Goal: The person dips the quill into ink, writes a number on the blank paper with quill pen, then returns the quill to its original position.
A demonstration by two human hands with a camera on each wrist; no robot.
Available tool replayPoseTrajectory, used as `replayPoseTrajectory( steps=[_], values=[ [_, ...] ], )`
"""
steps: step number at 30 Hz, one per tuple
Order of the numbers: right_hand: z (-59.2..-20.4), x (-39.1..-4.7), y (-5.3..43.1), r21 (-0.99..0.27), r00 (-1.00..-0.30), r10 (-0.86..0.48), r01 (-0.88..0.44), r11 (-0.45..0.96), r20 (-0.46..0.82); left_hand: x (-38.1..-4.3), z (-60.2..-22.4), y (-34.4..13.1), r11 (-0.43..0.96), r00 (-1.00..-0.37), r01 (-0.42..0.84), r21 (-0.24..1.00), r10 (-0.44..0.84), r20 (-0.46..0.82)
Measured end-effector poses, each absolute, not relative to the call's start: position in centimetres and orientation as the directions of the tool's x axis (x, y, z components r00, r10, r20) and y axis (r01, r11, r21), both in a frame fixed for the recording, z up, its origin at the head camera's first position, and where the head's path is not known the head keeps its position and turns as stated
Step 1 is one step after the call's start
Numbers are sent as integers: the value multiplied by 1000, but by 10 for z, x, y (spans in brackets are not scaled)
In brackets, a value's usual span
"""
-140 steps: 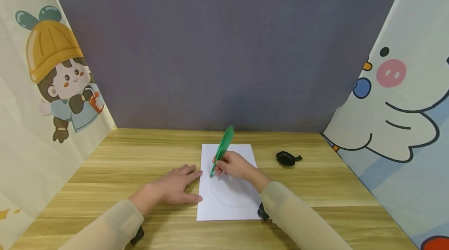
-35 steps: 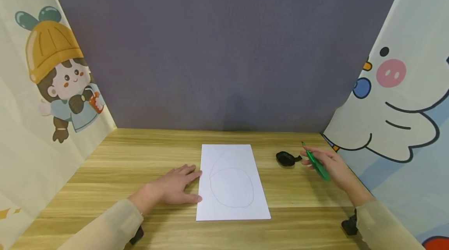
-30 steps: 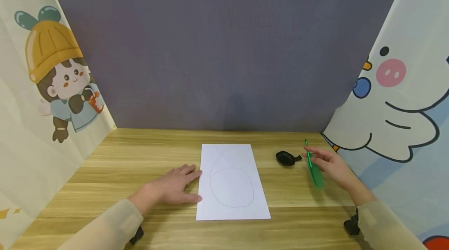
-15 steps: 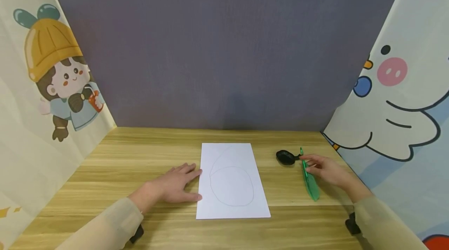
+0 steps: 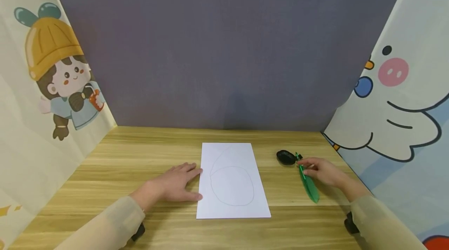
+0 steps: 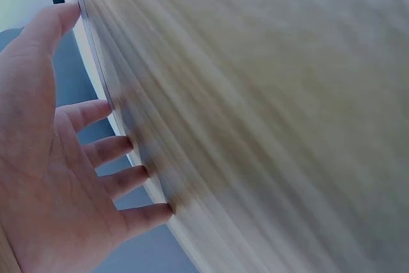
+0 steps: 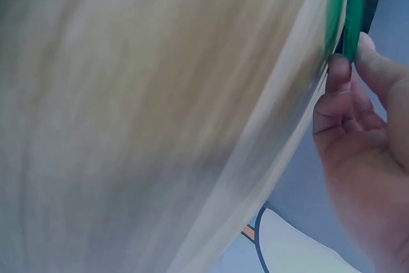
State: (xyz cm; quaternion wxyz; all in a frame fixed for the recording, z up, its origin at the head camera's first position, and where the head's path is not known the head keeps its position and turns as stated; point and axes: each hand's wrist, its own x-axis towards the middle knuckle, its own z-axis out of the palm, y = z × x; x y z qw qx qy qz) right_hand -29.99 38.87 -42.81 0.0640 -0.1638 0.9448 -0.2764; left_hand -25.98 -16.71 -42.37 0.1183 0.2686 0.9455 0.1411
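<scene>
My right hand (image 5: 324,171) pinches a green feather-shaped pen (image 5: 309,185) between thumb and fingertips, low over the table right of the paper. The pen's narrow end points away from me, close to the short handle of a small black oval dish (image 5: 285,157). Whether they touch cannot be told. In the right wrist view, the green pen (image 7: 352,23) lies between thumb and index finger. My left hand (image 5: 173,184) rests on the table with spread fingers, thumb and index fingertips at the left edge of a white sheet of paper (image 5: 231,187). The sheet bears a thin rounded outline and a curved line above it.
The wood-grain table (image 5: 147,144) ends at a dark grey panel (image 5: 217,47) behind. Printed cartoon cloths (image 5: 403,125) hang on both sides. A black wrist device (image 5: 350,223) sits under the right sleeve.
The right hand has gone from the sheet to beside the black dish, turned the pen end for end and lowered it. The drawn outline has grown. The left hand stays put.
</scene>
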Motion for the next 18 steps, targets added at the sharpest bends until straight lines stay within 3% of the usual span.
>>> replayPoseTrajectory(
  steps=[11, 18],
  values=[
    [-424, -292, 390, -570, -954, -300, -259, 779, 24, -264, -417, -146, 860, -865, 448, 246, 486, -123],
    [-403, -271, 352, -466, -949, -275, -316, 826, 157, -266, -417, -150, 861, -878, 412, 299, 463, -122]
  ],
)
